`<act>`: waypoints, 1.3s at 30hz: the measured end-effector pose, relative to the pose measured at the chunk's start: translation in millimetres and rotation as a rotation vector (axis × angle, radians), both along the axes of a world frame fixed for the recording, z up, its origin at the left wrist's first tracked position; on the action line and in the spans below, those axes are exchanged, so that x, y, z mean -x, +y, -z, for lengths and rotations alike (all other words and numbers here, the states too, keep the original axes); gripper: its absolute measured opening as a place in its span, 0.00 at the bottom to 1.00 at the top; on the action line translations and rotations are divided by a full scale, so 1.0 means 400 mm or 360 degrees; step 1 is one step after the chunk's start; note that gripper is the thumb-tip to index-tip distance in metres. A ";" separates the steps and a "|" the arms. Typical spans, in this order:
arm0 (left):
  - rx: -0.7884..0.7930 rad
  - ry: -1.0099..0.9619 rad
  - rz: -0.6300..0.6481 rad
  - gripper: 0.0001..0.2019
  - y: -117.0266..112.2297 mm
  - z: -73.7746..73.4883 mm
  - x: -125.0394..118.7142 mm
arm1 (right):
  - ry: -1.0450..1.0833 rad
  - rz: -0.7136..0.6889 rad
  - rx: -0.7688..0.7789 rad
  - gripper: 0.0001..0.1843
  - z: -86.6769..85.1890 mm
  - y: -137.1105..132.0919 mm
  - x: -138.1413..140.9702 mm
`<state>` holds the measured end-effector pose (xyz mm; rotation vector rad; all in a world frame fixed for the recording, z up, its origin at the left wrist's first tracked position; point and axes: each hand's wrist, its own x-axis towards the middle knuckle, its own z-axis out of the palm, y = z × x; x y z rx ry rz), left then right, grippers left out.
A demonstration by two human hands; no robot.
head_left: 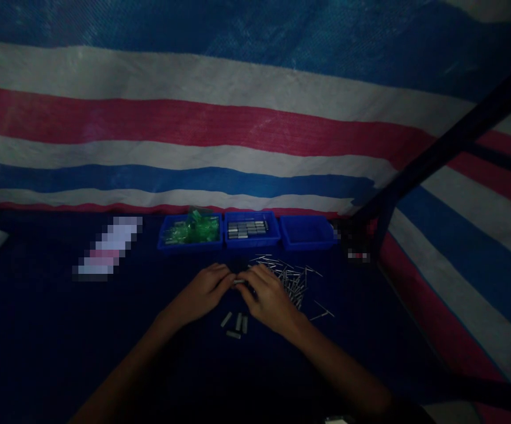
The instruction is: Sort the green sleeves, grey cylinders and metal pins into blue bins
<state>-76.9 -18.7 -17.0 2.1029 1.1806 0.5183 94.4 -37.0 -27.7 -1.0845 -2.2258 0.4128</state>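
Work is centring on one small metallic piece (238, 281) that I am holding over the dark blue bench (61, 341). My left hand (211, 287) and right hand (267, 294) are meeting there, each pinching an end of it between thumb and fingers. I am reading this as a fitting or checking step on a single piece, though dim light is hiding the detail. Four short bars (238, 322) are lying just on the near side of the hands; thin metal pins (296, 285) are lying scattered beside the right one. The next move, I am judging, is calling for a steady two-handed pinch and careful alignment.
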 end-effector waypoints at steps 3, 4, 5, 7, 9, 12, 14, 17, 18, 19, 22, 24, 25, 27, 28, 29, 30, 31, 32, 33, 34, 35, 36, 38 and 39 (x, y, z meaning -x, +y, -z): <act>0.0074 -0.0077 -0.0062 0.18 0.013 0.009 -0.018 | -0.0030 -0.0046 -0.0025 0.07 -0.001 0.010 -0.014; 0.0112 -0.0117 -0.0087 0.18 0.016 0.010 -0.021 | -0.0029 -0.0038 -0.0038 0.07 -0.003 0.017 -0.020; 0.0155 -0.0155 -0.0103 0.18 0.017 0.011 -0.022 | -0.0013 -0.0010 -0.0052 0.07 -0.006 0.028 -0.028; 0.0239 -0.0187 -0.0088 0.16 0.014 0.010 -0.015 | 0.0038 0.0106 -0.0094 0.08 -0.016 0.065 -0.046; 0.0308 -0.0105 0.0036 0.12 0.004 0.008 0.002 | 0.0040 0.0255 -0.0134 0.08 -0.033 0.121 -0.067; 0.0348 0.0137 0.0235 0.09 -0.018 0.010 0.037 | -0.0253 0.0333 -0.0003 0.08 -0.062 0.222 -0.093; 0.0324 0.0267 0.0244 0.10 -0.028 0.014 0.052 | -0.0560 0.0267 0.0195 0.08 -0.078 0.287 -0.100; 0.0261 0.0318 0.0182 0.05 -0.030 0.022 0.056 | -0.0759 0.0133 0.0386 0.07 -0.089 0.361 -0.096; 0.0236 0.0305 0.0161 0.06 -0.028 0.023 0.055 | -0.0792 0.0092 0.0427 0.07 -0.091 0.378 -0.092; 0.0210 0.0293 0.0131 0.08 -0.026 0.025 0.053 | -0.0834 0.0052 0.0466 0.07 -0.092 0.391 -0.088; 0.0145 0.0323 0.0020 0.09 -0.021 0.028 0.055 | -0.0958 -0.0051 0.0552 0.07 -0.097 0.409 -0.073; 0.0123 0.0372 -0.0020 0.10 -0.021 0.029 0.059 | -0.1024 -0.0104 0.0587 0.07 -0.100 0.410 -0.064; 0.0114 0.0393 -0.0022 0.11 -0.022 0.030 0.061 | -0.1049 -0.0121 0.0597 0.07 -0.100 0.409 -0.059; 0.0098 0.0428 -0.0023 0.10 -0.022 0.031 0.061 | -0.1089 -0.0120 0.0593 0.07 -0.099 0.407 -0.051; 0.0088 0.0442 -0.0028 0.09 -0.021 0.032 0.060 | -0.1108 -0.0103 0.0580 0.07 -0.097 0.406 -0.048; 0.0078 0.0453 -0.0039 0.07 -0.020 0.034 0.058 | -0.1128 -0.0078 0.0562 0.07 -0.094 0.406 -0.045; 0.0067 0.0456 -0.0049 0.06 -0.018 0.037 0.056 | -0.1148 -0.0049 0.0542 0.07 -0.091 0.406 -0.042; 0.0055 0.0450 -0.0056 0.06 -0.015 0.040 0.055 | -0.1167 -0.0022 0.0521 0.08 -0.087 0.406 -0.040; 0.0036 0.0436 -0.0061 0.06 -0.012 0.044 0.054 | -0.1181 0.0000 0.0502 0.08 -0.084 0.406 -0.038; 0.0007 0.0415 -0.0066 0.06 -0.010 0.049 0.054 | -0.1192 0.0011 0.0489 0.08 -0.082 0.406 -0.037; -0.0030 0.0391 -0.0074 0.06 -0.007 0.053 0.054 | -0.1198 0.0015 0.0484 0.08 -0.080 0.406 -0.035; -0.0071 0.0366 -0.0083 0.07 -0.005 0.057 0.054 | -0.1199 0.0010 0.0486 0.07 -0.079 0.407 -0.034; -0.0113 0.0341 -0.0098 0.08 -0.004 0.060 0.054 | -0.1196 0.0001 0.0492 0.07 -0.080 0.408 -0.033; -0.0168 0.0299 -0.0132 0.09 -0.002 0.064 0.052 | -0.1179 -0.0022 0.0514 0.05 -0.086 0.414 -0.033; -0.0181 0.0274 -0.0149 0.09 -0.001 0.064 0.050 | -0.1163 -0.0033 0.0524 0.05 -0.091 0.416 -0.034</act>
